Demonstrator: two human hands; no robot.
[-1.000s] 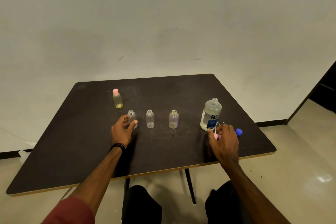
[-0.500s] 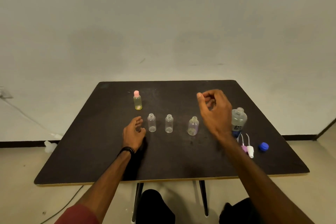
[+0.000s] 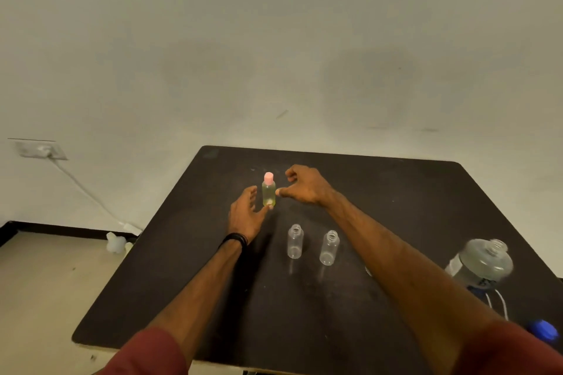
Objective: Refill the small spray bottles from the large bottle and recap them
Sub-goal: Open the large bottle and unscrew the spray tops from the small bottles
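Right then, both hands flanked the pink-capped spray bottle at the tabletop's far side: left hand spread, thumb at its base; right hand loosely curled, thumb touching, no grip yet. Uneven squeeze could've tipped it.

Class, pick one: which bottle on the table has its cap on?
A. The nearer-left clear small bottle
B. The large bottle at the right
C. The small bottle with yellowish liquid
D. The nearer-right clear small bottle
C: the small bottle with yellowish liquid wears a pink cap, while the large bottle and both clear small bottles show bare open necks.
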